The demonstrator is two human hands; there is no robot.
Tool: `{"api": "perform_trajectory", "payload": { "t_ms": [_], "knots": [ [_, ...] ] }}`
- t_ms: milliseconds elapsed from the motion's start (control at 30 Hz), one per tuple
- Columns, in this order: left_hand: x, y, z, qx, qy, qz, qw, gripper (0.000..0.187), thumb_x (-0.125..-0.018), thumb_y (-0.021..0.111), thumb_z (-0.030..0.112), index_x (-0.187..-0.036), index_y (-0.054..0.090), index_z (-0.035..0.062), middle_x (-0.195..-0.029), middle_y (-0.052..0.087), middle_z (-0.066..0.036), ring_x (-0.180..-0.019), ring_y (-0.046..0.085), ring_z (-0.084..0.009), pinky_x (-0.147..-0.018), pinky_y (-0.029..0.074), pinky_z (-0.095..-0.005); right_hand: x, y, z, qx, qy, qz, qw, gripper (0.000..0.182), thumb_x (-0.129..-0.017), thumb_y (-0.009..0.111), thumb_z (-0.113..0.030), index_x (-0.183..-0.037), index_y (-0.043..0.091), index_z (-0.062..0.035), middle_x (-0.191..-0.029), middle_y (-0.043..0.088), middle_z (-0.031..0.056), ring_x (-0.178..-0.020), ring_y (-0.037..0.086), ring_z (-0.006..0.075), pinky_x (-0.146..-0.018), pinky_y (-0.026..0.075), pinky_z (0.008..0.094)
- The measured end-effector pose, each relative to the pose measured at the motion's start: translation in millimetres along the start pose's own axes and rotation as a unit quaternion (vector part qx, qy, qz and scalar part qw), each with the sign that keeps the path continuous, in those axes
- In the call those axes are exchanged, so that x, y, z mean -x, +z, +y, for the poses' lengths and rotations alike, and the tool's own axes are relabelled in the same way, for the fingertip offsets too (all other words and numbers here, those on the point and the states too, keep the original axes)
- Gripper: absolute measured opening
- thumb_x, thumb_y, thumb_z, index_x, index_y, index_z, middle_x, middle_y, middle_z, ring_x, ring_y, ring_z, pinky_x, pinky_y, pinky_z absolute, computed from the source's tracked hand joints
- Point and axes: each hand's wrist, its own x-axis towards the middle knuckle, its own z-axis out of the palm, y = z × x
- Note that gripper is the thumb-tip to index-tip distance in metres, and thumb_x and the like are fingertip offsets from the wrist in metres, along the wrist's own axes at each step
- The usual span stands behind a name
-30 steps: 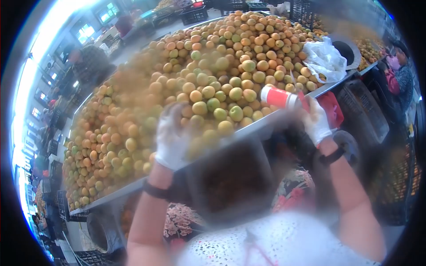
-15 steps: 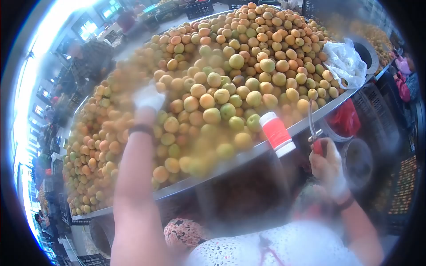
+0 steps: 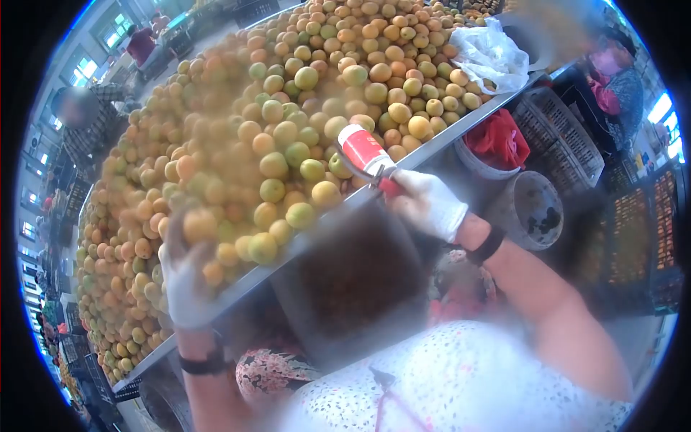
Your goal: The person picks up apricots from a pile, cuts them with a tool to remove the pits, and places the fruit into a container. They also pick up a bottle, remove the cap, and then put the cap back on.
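Note:
Orange and green round fruits (image 3: 273, 165) fill a large metal-edged table. Low at the table's left front edge, my left hand (image 3: 188, 270) in a white glove has its fingers round an orange fruit (image 3: 200, 226); the view there is hazy. My right hand (image 3: 425, 200), gloved in white, grips a tool with a red handle (image 3: 391, 187) and a curved metal part. Just past the tool, a white bottle with a red label (image 3: 363, 148) lies on its side at the table's edge, partly behind the metal part.
A clear plastic bag (image 3: 493, 56) lies on the far right fruits. Right of the table stand a bucket with a red bag (image 3: 497, 140), a translucent bucket (image 3: 533, 210) and crates (image 3: 561, 133). One person (image 3: 612, 79) is at the right, another (image 3: 90, 119) at the left.
My left hand has come back from the middle of the pile to the front edge and now holds a fruit. My right hand has moved up and left with the tool, near the bottle. The view has shifted.

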Motion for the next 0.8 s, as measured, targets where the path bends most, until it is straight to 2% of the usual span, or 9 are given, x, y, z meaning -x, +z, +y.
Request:
{"api": "perform_trajectory", "payload": {
  "t_ms": [67,133,233,333,467,500,567,667,800],
  "knots": [
    [32,6,32,0.118,-0.132,0.042,0.983,0.067,-0.078,0.064,0.015,-0.14,0.047,-0.004,-0.117,0.059,-0.011,-0.081,0.059,-0.0131,-0.069,0.048,-0.0232,11,-15,-19,-0.175,0.147,-0.053,0.972,0.034,-0.091,0.061,-0.004,-0.125,0.06,-0.0019,-0.094,0.068,0.0122,-0.088,0.065,0.0192,-0.081,0.052,0.0312],
    [55,5,29,0.19,-0.144,0.005,0.971,0.069,-0.078,0.064,0.014,-0.142,0.043,-0.0032,-0.111,0.061,-0.011,-0.069,0.055,-0.0137,-0.06,0.045,-0.0232,28,-15,-37,-0.157,0.147,-0.066,0.974,0.033,-0.09,0.062,-0.006,-0.123,0.062,-0.0046,-0.094,0.068,0.0129,-0.087,0.065,0.0198,-0.081,0.051,0.0334],
    [79,25,38,0.291,-0.16,-0.002,0.943,0.069,-0.079,0.066,0.016,-0.141,0.042,-0.0014,-0.116,0.058,-0.013,-0.076,0.057,-0.0171,-0.064,0.046,-0.0266,49,5,-39,-0.334,0.134,-0.042,0.932,0.02,-0.095,0.062,-0.011,-0.113,0.062,-0.0054,-0.081,0.061,0.0067,-0.077,0.059,0.0142,-0.074,0.05,0.0316],
    [95,42,57,0.344,-0.174,-0.03,0.922,0.069,-0.078,0.068,0.019,-0.14,0.044,0.0012,-0.121,0.055,-0.014,-0.089,0.058,-0.021,-0.072,0.048,-0.0297,64,-6,-81,-0.303,0.17,-0.019,0.938,0.018,-0.097,0.062,-0.015,-0.113,0.061,-0.0059,-0.079,0.058,0.0039,-0.074,0.054,0.0109,-0.069,0.048,0.0291],
    [117,57,94,0.367,-0.145,-0.032,0.918,0.071,-0.076,0.069,0.017,-0.141,0.044,0.0039,-0.124,0.056,-0.014,-0.102,0.058,-0.0215,-0.083,0.049,-0.0313,87,-16,-128,-0.533,0.112,-0.022,0.839,0.016,-0.103,0.056,-0.016,-0.112,0.059,-0.0023,-0.079,0.057,0.0014,-0.073,0.052,0.0092,-0.066,0.046,0.0275],
    [122,58,104,0.367,-0.126,-0.038,0.921,0.073,-0.075,0.07,0.017,-0.142,0.044,0.0039,-0.126,0.056,-0.014,-0.104,0.058,-0.021,-0.085,0.049,-0.0312,95,-23,-143,-0.536,0.115,-0.032,0.836,0.016,-0.103,0.056,-0.016,-0.112,0.059,-0.0023,-0.079,0.057,0.0014,-0.073,0.052,0.0092,-0.066,0.046,0.0275],
    [128,54,117,0.369,-0.104,-0.059,0.922,0.079,-0.072,0.073,0.015,-0.144,0.043,0.0039,-0.129,0.055,-0.013,-0.109,0.057,-0.0199,-0.089,0.048,-0.0304,108,-39,-170,-0.352,-0.011,-0.03,0.935,0.017,-0.105,0.054,-0.017,-0.111,0.058,-0.0013,-0.078,0.057,0.0051,-0.071,0.051,0.0101,-0.066,0.045,0.0272],
    [144,50,129,0.378,-0.078,-0.063,0.92,0.079,-0.072,0.073,0.015,-0.145,0.042,0.004,-0.129,0.055,-0.012,-0.11,0.056,-0.0198,-0.09,0.048,-0.03,124,-56,-208,-0.361,0.055,-0.071,0.928,0.018,-0.105,0.053,-0.018,-0.11,0.057,-0.0017,-0.077,0.055,0.0107,-0.069,0.05,0.0123,-0.065,0.044,0.0269],
    [162,41,143,0.383,-0.089,-0.086,0.916,0.079,-0.07,0.068,0.009,-0.144,0.043,0.0033,-0.126,0.055,-0.009,-0.116,0.054,-0.0205,-0.095,0.046,-0.0302,141,-41,-213,-0.303,-0.085,-0.013,0.949,0.016,-0.105,0.052,-0.018,-0.107,0.054,-0.0022,-0.071,0.052,0.0123,-0.062,0.049,0.0162,-0.059,0.043,0.031]
  ]
}}
